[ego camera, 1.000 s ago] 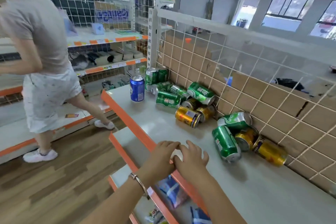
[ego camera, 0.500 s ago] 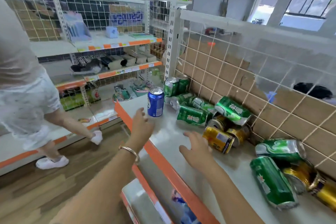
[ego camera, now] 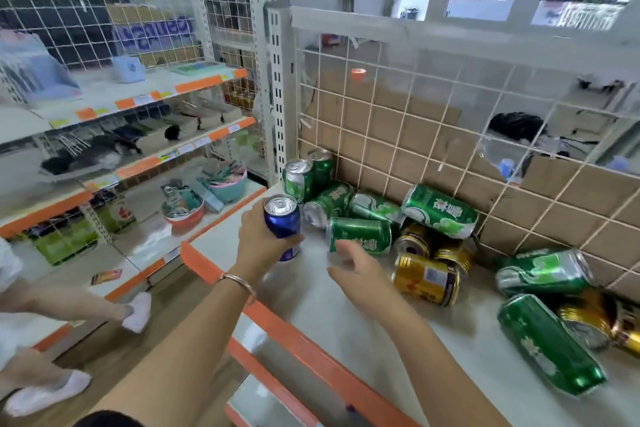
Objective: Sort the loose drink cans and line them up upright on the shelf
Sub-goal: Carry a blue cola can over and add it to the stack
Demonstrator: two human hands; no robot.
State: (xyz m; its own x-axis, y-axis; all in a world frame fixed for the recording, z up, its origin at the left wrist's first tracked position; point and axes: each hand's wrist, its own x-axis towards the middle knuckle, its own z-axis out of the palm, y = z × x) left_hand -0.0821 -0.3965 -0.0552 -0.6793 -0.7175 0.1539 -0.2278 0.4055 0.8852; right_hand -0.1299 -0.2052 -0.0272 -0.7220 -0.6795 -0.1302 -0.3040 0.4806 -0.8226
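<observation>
blue can (ego camera: 282,224) is now being gripped by the left hand (ego camera: 263,248) — only being reached for a moment ago — so sorting's being started. right hand (ego camera: 360,274) is being held loose-fingered, empty.

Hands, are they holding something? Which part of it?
The left hand grips the blue can round its side. The right hand holds nothing.

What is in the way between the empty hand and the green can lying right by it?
Nothing that shows. The right hand, fingers open, is right at the near side of the lying green can. The left hand grips the blue can off to one side, clear of that path.
</observation>
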